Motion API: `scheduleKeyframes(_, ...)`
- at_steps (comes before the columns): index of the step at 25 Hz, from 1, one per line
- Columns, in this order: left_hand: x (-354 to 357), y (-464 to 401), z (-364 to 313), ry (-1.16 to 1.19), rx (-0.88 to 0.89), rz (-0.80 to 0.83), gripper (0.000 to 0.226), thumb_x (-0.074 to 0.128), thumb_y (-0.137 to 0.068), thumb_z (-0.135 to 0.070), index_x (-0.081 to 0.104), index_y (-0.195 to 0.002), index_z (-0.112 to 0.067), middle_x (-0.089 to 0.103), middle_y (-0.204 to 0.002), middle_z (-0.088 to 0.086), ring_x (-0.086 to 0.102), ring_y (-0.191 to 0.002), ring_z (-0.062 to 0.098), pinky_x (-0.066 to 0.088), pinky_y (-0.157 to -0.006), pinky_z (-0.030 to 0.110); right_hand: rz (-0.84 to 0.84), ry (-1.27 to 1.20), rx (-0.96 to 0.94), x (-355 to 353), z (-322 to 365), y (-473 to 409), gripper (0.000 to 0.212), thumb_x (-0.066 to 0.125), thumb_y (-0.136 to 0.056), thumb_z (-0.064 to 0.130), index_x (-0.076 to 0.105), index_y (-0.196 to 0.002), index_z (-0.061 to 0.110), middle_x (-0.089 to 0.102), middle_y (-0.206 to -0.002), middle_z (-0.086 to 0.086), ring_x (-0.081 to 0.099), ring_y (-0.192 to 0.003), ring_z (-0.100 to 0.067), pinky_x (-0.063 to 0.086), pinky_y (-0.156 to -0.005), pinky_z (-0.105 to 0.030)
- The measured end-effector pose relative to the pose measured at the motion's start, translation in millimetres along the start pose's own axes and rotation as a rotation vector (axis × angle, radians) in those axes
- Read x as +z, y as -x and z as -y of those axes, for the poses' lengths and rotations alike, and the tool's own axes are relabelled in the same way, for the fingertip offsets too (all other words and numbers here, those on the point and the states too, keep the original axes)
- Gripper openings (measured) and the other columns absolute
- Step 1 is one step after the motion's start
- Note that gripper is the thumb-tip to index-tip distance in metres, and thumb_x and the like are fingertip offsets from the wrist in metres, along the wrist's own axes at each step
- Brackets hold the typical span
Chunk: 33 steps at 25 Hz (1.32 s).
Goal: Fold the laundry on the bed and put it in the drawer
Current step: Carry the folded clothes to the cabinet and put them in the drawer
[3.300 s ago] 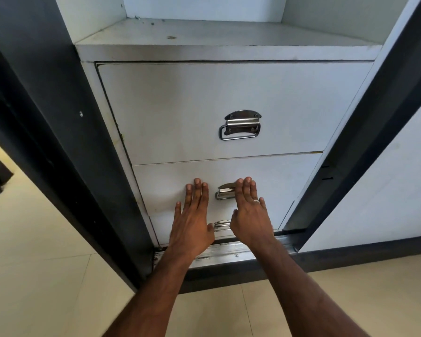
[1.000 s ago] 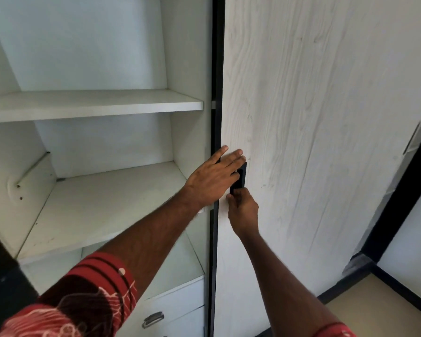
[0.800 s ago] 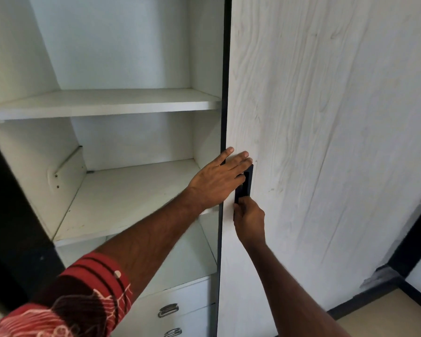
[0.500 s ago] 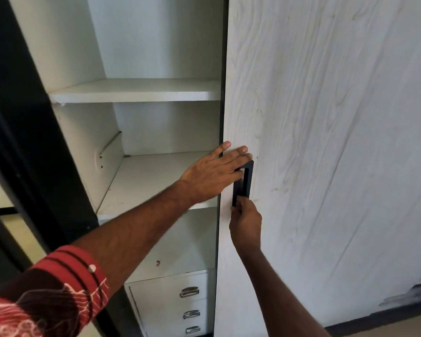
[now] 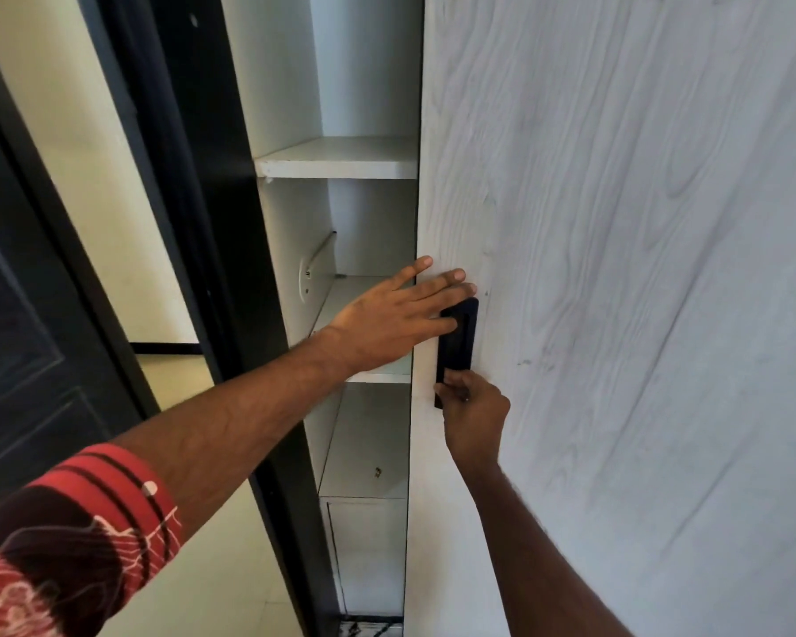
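Drawer [image 5: 364, 551] flat white; left hand [image 5: 389, 319] splayed on woodgrain door [image 5: 616, 268]; right hand [image 5: 474, 418] grip pinching black recessed handle [image 5: 456, 347]

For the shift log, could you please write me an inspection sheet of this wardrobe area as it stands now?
Surface: white shelves bare where visible.
Job's things: drawer front shut; no laundry seen.
Clutter: nothing seen.
Grips: left hand flat on the sliding door, fingers in the black handle; right hand pinches the handle's lower end.
Cables: nothing seen.
Surroundings: black frame, dark door, cream wall.
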<state>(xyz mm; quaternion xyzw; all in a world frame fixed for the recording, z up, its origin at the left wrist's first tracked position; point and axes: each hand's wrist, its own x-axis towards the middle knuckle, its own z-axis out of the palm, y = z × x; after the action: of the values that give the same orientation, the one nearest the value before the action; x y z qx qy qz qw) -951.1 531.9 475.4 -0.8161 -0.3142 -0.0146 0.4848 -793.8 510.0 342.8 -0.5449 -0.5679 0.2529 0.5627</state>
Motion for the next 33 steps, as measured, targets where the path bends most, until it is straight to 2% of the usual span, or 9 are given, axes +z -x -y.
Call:
scheduleKeyframes(3,-3,30,17,-0.044,-0.001,0.124,0.057,0.056,-0.096,-0.01,0.045,-0.149,-0.028,-0.001,-0.17,0.01,-0.004,-0.156,0.03,0.005,-0.126,0.055,0.031,-0.045,0.028,23,14,9,0.022,0.075,-0.09,0.0,0.076,-0.111,0.002,0.075,-0.098,-0.002,0.066,-0.078,0.002,0.051,-0.08,-0.004)
scheduleKeyframes(5,-6,46,23,-0.062,-0.009,0.166,0.061,0.058,-0.096,-0.011,0.041,-0.151,-0.029,-0.005,-0.169,0.01,-0.007,-0.156,0.03,0.002,-0.126,0.055,0.035,-0.065,0.051,40,19,17,0.021,0.074,-0.09,0.0,0.076,-0.111,0.003,0.072,-0.096,0.003,0.061,-0.076,0.01,0.046,-0.077,0.003)
scheduleKeyframes(10,-14,86,36,-0.127,-0.046,0.316,0.079,0.061,-0.094,-0.011,0.019,-0.16,-0.026,-0.025,-0.164,0.011,-0.018,-0.154,0.031,-0.003,-0.125,0.056,0.094,-0.176,0.12,76,35,30,0.02,0.074,-0.09,0.003,0.077,-0.11,0.006,0.073,-0.098,0.005,0.068,-0.083,0.003,0.056,-0.093,-0.02)
scheduleKeyframes(12,-17,99,38,-0.159,-0.063,0.361,0.084,0.061,-0.094,-0.01,0.011,-0.161,-0.025,-0.028,-0.163,0.011,-0.021,-0.153,0.032,-0.003,-0.124,0.057,0.108,-0.183,0.125,87,40,34,0.02,0.074,-0.09,0.002,0.077,-0.11,0.005,0.072,-0.096,0.005,0.068,-0.079,0.006,0.055,-0.09,-0.014)
scheduleKeyframes(14,-20,109,38,-0.187,-0.086,0.372,0.083,0.061,-0.094,-0.014,0.012,-0.161,-0.024,-0.026,-0.164,0.013,-0.018,-0.153,0.033,-0.003,-0.124,0.059,0.116,-0.163,0.118,96,46,39,0.02,0.075,-0.09,0.002,0.077,-0.11,0.004,0.073,-0.097,0.004,0.069,-0.079,0.003,0.054,-0.089,-0.012)
scheduleKeyframes(17,-22,121,38,-0.222,-0.117,0.396,0.079,0.063,-0.096,-0.024,0.018,-0.16,-0.022,-0.017,-0.167,0.015,-0.012,-0.155,0.034,-0.005,-0.123,0.061,0.138,-0.128,0.092,110,50,45,0.023,0.077,-0.089,0.004,0.077,-0.112,0.005,0.077,-0.102,-0.004,0.071,-0.089,-0.009,0.057,-0.097,-0.032)
scheduleKeyframes(22,-25,135,39,-0.218,-0.144,0.415,0.066,0.049,-0.101,-0.031,0.021,-0.159,-0.017,-0.01,-0.168,0.016,-0.008,-0.155,0.036,-0.004,-0.123,0.061,0.133,-0.095,0.058,127,59,55,0.024,0.076,-0.09,0.006,0.076,-0.114,0.005,0.077,-0.104,-0.006,0.073,-0.094,-0.015,0.057,-0.098,-0.035)
scheduleKeyframes(29,-32,152,41,-0.2,-0.162,0.457,0.062,0.018,-0.097,-0.019,0.022,-0.159,-0.014,-0.012,-0.168,0.015,-0.011,-0.155,0.035,-0.003,-0.125,0.056,0.17,-0.01,-0.01,151,66,63,0.022,0.074,-0.092,0.009,0.076,-0.115,0.007,0.077,-0.105,-0.007,0.074,-0.096,-0.019,0.057,-0.098,-0.037)
scheduleKeyframes(33,-30,159,40,-0.21,-0.194,0.481,0.059,0.035,-0.103,-0.023,0.019,-0.159,-0.013,-0.013,-0.168,0.017,-0.012,-0.154,0.037,-0.009,-0.122,0.058,0.213,0.074,-0.047,156,71,64,0.022,0.071,-0.094,0.008,0.075,-0.117,0.007,0.077,-0.107,-0.007,0.073,-0.097,-0.02,0.057,-0.098,-0.036)
